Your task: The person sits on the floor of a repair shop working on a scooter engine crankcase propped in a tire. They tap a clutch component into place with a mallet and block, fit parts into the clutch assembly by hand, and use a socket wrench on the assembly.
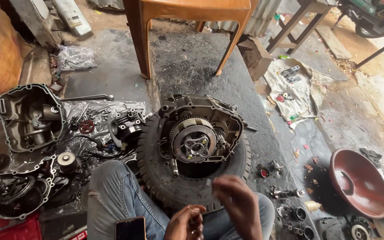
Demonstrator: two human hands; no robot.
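Engine (201,133) sits on a tyre (174,178), just ahead of both hands, clutch pack (193,141) facing up. Left hand (184,224) is cupped around something small; we can't tell what. Right hand (236,200), blurred above the lap, looks pinched on a thin part. We'd best keep small parts over the lap and seat them squarely on the clutch hub.
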